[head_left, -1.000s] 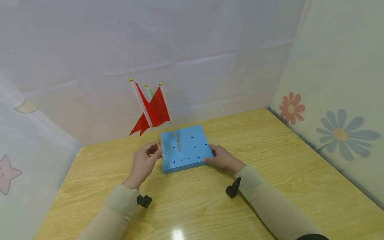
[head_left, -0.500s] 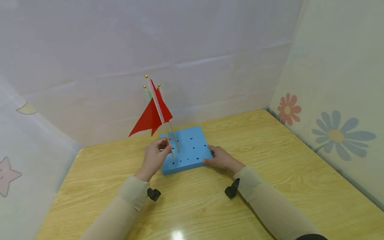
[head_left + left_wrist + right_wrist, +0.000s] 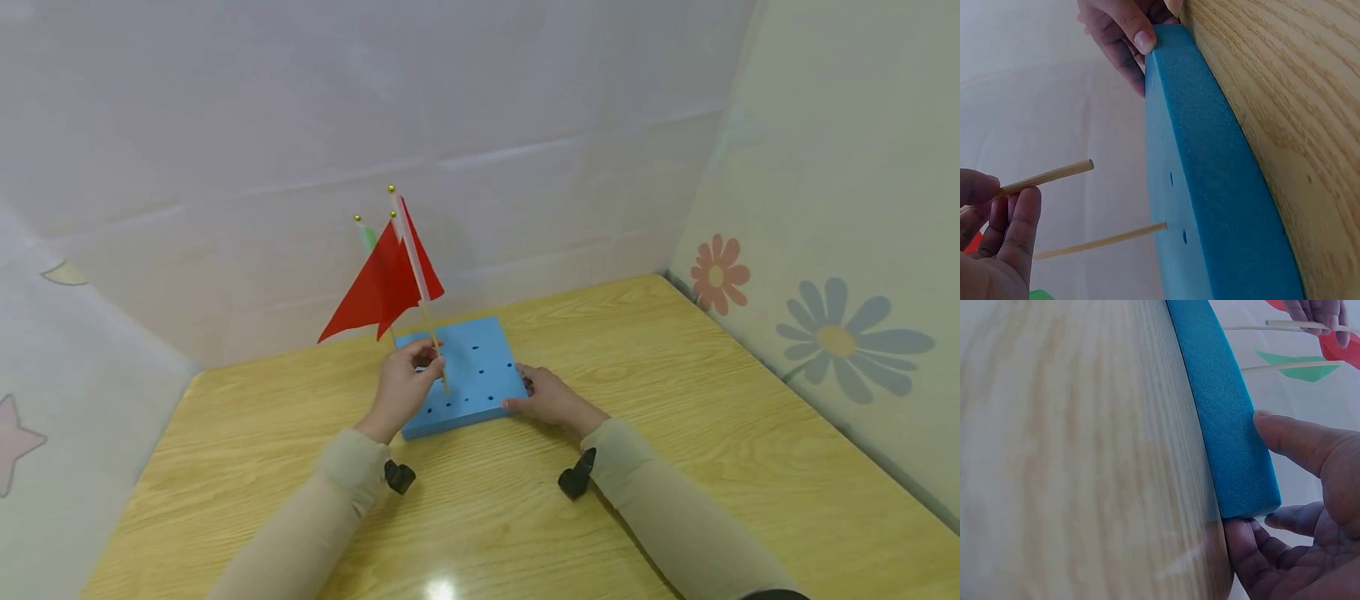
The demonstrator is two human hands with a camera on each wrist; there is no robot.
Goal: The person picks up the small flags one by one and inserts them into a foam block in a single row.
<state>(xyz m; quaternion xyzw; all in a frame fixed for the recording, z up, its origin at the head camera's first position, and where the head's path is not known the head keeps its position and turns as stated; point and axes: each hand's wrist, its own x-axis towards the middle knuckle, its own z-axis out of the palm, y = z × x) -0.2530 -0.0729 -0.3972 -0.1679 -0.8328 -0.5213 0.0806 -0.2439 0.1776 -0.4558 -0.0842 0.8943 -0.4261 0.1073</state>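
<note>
My left hand (image 3: 408, 383) pinches the wooden stick (image 3: 1054, 177) of a red flag (image 3: 429, 271) above a blue foam block (image 3: 491, 354). In the left wrist view the stick's lower end is free, apart from the block. Small holes dot the block's top. A second red flag (image 3: 352, 304) and a green flag (image 3: 1307, 370) stand in the block, mostly behind the left hand and held flag in the head view. My right hand (image 3: 553, 396) grips the block's right edge, thumb on the upper face and fingers at the side, as the right wrist view shows.
The block lies on a wood-grain table (image 3: 480, 508). A pale cloth wall (image 3: 540, 208) rises behind it, and a flower-printed wall (image 3: 840, 208) stands along the right side.
My left hand has carried the held flag rightward across the block, from its left edge to over its middle. The right hand keeps its grip on the block's edge.
</note>
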